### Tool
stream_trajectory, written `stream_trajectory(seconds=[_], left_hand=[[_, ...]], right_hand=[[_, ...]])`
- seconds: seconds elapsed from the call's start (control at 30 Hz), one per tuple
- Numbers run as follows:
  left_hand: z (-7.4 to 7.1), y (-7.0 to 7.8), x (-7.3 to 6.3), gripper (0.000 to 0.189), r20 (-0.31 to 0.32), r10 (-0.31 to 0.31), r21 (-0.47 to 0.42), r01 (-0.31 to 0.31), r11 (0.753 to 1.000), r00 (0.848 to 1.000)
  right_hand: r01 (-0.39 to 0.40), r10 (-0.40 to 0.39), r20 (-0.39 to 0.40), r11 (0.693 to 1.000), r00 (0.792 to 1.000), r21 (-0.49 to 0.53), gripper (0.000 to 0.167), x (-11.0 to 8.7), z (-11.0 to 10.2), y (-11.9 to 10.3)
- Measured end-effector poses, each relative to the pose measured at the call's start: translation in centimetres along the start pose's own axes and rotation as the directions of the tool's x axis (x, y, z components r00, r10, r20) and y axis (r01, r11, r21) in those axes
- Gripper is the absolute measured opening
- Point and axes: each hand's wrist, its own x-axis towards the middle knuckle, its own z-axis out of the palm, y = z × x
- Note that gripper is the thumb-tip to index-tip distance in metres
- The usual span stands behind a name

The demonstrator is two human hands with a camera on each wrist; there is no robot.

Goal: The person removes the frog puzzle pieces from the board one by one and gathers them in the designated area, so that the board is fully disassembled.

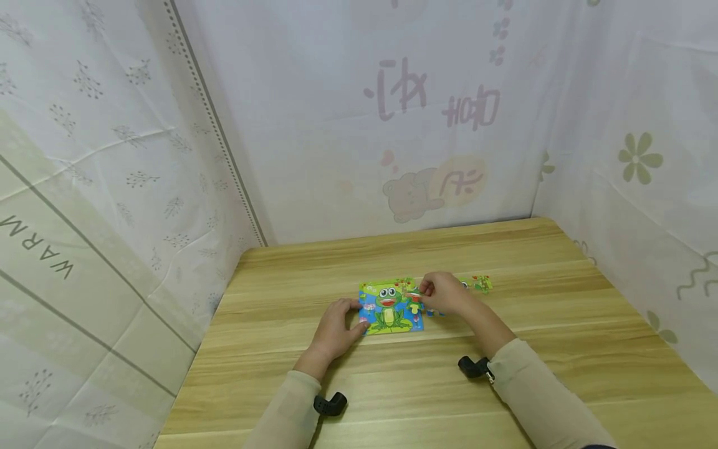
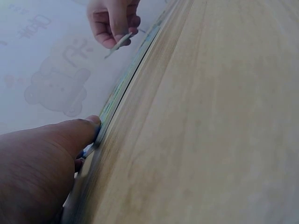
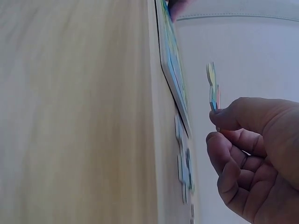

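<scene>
A frog jigsaw puzzle board (image 1: 388, 318) lies flat on the wooden table, showing a green frog on blue. My left hand (image 1: 338, 327) holds the board at its left edge and lower left corner; in the left wrist view the thumb (image 2: 86, 130) rests right at the edge. Between thumb and fingertips, my right hand (image 1: 449, 293) pinches a small jigsaw piece (image 3: 212, 88) above the board's right side. That piece stands edge-on in the right wrist view, clear of the board.
Loose jigsaw pieces (image 1: 481, 284) lie to the right of the board, some partly hidden behind the right hand. In the right wrist view, several pieces (image 3: 183, 170) lie beside the board's edge. Printed curtains (image 1: 336, 125) close off the table's back and sides.
</scene>
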Motion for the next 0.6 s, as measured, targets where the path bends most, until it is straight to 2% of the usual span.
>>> stream_trajectory(seconds=[0.6], left_hand=[[-0.1, 0.1, -0.1, 0.045, -0.002, 0.012, -0.010, -0.012, 1.000, 1.000]], right_hand=[[0.015, -0.015, -0.021, 1.000, 1.000, 0.011, 0.008, -2.1, -2.5, 3.5]])
